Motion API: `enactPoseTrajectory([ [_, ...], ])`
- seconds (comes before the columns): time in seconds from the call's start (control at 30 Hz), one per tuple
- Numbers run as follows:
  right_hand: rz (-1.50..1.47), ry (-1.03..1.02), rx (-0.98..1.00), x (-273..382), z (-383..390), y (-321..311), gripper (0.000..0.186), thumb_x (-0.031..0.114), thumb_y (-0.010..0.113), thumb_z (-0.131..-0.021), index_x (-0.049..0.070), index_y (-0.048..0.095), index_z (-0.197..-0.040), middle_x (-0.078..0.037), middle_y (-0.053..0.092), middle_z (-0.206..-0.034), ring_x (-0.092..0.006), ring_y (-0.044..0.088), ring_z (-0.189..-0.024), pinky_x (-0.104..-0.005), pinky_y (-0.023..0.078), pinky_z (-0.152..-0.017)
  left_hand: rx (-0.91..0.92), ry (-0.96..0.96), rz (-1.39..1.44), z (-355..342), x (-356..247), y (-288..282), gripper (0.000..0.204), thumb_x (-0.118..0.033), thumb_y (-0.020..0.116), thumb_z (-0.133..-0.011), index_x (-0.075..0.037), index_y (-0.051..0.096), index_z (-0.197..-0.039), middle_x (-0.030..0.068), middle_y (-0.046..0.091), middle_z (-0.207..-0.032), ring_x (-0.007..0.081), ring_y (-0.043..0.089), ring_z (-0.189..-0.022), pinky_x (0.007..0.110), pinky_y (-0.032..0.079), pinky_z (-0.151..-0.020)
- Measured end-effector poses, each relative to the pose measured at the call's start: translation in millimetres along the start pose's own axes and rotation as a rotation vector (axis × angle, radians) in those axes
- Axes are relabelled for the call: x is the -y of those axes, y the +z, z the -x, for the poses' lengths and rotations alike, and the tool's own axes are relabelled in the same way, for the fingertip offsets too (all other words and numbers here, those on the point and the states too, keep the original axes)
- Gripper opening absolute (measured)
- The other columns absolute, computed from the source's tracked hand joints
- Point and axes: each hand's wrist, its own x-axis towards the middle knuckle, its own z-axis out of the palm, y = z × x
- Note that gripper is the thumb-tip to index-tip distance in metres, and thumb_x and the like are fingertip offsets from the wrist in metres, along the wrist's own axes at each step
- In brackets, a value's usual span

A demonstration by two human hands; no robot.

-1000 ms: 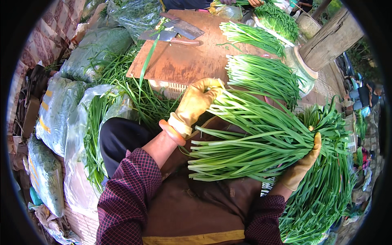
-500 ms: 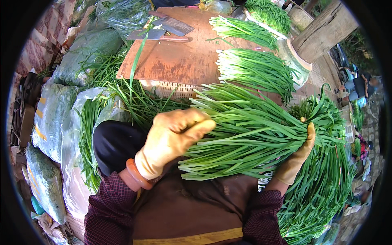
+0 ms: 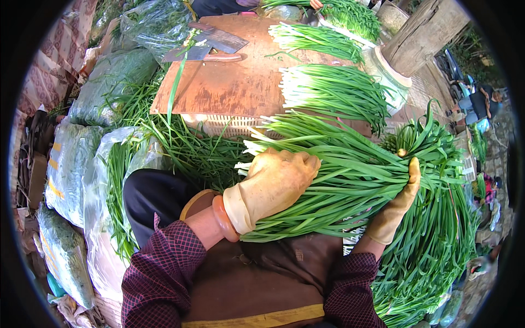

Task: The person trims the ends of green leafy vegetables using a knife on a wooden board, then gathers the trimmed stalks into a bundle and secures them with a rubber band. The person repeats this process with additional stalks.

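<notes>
A loose bundle of garlic chives (image 3: 350, 177) lies across my lap, pale stem ends to the left and green leaves to the right. My left hand (image 3: 281, 183), in a tan glove, is closed over the stem side; its fingertips are hidden beneath it. At the leafy end my right hand (image 3: 398, 205), gloved too, cups the bundle from below with its thumb up along the leaves. Beyond my hands, two more chive bundles, a nearer one (image 3: 333, 90) and a farther one (image 3: 317, 41), rest on a reddish wooden board (image 3: 235, 82).
Two cleavers (image 3: 219, 37) lie at the board's far left, above a plastic crate (image 3: 224, 126). Plastic-wrapped bags of greens (image 3: 71, 164) line the left. A large chive heap (image 3: 426, 251) fills the right, below a wooden post (image 3: 421, 38). Another person's hand (image 3: 316, 4) shows at the top.
My left hand has moved right, from beside the stem ends onto the bundle, and turned knuckles up. My right hand keeps its hold. Another person's hand has come into view at the top.
</notes>
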Motion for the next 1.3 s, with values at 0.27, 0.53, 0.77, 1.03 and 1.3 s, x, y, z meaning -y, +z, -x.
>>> enactPoseTrajectory([
  [0.27, -0.028, -0.020, -0.099, -6, 1, -3, 0.042, 0.043, 0.054, -0.101, 0.004, 0.063, -0.115, -0.009, 0.067, -0.099, -0.0229, 0.065, -0.086, -0.0389, 0.055, -0.079, -0.350, -0.186, 0.134, 49, 83, -4, 0.009, -0.012, 0.069, -0.086, -0.012, 0.061, -0.090, 0.0042, 0.060, -0.065, 0.0231, 0.061, -0.053, 0.037, 0.052, -0.051],
  [0.53, -0.039, 0.011, -0.119, -9, -7, -15, 0.042, 0.044, 0.055, -0.100, 0.005, 0.065, -0.113, -0.015, 0.070, -0.103, -0.0281, 0.068, -0.089, -0.0437, 0.056, -0.081, -0.644, -1.173, 0.625, 146, 164, -8, 0.030, -0.006, 0.065, -0.093, 0.000, 0.064, -0.122, -0.0026, 0.059, -0.072, 0.0058, 0.050, -0.063, 0.025, 0.045, -0.059],
  [0.77, -0.129, 0.067, -0.057, -6, -1, -2, 0.042, 0.044, 0.058, -0.098, 0.005, 0.066, -0.111, -0.016, 0.071, -0.101, -0.0290, 0.069, -0.087, -0.0433, 0.057, -0.080, -0.274, -0.568, 0.687, 110, 43, -7, 0.019, -0.017, 0.073, -0.089, -0.004, 0.072, -0.102, 0.0127, 0.072, -0.087, 0.0261, 0.070, -0.075, 0.032, 0.055, -0.068],
  [1.03, -0.054, 0.025, -0.096, -6, 0, -8, 0.042, 0.044, 0.058, -0.098, 0.005, 0.066, -0.112, -0.016, 0.070, -0.101, -0.0295, 0.069, -0.087, -0.0438, 0.057, -0.079, -0.215, -0.673, 1.610, 88, 53, 17, 0.030, -0.021, 0.068, -0.096, -0.001, 0.069, -0.118, -0.0011, 0.063, -0.090, 0.0077, 0.055, -0.081, 0.025, 0.047, -0.075],
  [1.3, -0.090, 0.030, -0.062, -7, 1, -6, 0.042, 0.044, 0.057, -0.099, 0.004, 0.065, -0.112, -0.016, 0.070, -0.102, -0.0297, 0.069, -0.087, -0.0433, 0.057, -0.078, -0.048, -0.744, 1.703, 92, 52, 21, 0.019, -0.014, 0.064, -0.098, 0.000, 0.069, -0.111, -0.0033, 0.065, -0.091, 0.0053, 0.055, -0.085, 0.023, 0.046, -0.078],
])
